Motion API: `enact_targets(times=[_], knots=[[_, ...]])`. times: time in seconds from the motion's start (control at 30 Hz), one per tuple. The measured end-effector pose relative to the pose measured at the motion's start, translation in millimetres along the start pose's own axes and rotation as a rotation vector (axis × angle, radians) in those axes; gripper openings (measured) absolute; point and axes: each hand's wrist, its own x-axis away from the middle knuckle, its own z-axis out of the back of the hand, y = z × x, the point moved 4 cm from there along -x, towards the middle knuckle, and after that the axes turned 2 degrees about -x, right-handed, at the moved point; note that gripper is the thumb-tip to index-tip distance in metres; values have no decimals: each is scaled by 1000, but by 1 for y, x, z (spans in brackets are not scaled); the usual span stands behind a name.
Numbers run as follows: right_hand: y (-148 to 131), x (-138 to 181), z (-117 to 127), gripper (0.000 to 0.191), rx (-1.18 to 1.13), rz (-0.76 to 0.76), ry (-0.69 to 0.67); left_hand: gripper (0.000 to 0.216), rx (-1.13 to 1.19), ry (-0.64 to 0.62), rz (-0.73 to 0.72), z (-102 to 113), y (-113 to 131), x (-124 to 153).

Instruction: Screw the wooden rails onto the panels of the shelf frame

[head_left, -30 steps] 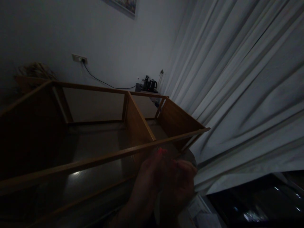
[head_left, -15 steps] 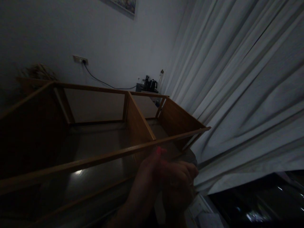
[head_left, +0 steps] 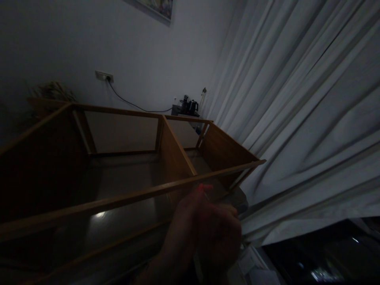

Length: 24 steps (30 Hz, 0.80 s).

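Observation:
Both hands are held together in dim light, just in front of the front rail of a brown wooden frame (head_left: 166, 186) with a middle divider. My left hand (head_left: 184, 217) has its thumb pointing up and its fingers closed towards the other hand. A small bright red spot shows at its tip, and I cannot tell what it is. Pressed close on the right is my right hand (head_left: 222, 233), dark and blurred, with its fingers curled shut. Whatever lies between the hands is hidden by fingers and shadow.
A white curtain (head_left: 297, 118) hangs along the right side. At the back, a black kettle (head_left: 192, 107) stands near a wall socket (head_left: 103, 76) with a black cord. Dried plants (head_left: 56, 91) are at the left. A dark glossy surface (head_left: 320, 253) lies at lower right.
My right hand has shifted slightly left and turned, its knuckles less spread to the right. The left hand has stayed nearly in place. The whole view has moved slightly.

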Motion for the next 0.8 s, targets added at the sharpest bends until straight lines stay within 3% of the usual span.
enact_targets(times=[0.2, 0.37, 0.6, 0.73, 0.8], knots=[[1, -12, 1, 21, -4, 123, -156, 57, -10, -55, -17, 1, -2, -4], [18, -3, 9, 20, -125, -38, -89, 59, -86, -107, -58, 2, -3, -12], [27, 0, 12, 16, -112, -64, -35, 51, -96, -102, -85, -3, 2, -12], [30, -2, 10, 15, -136, -243, 92, 45, -120, -99, -120, -2, 3, -9], [30, -2, 5, 19, -158, -309, 60, 43, -143, -108, -128, -1, 2, -9]])
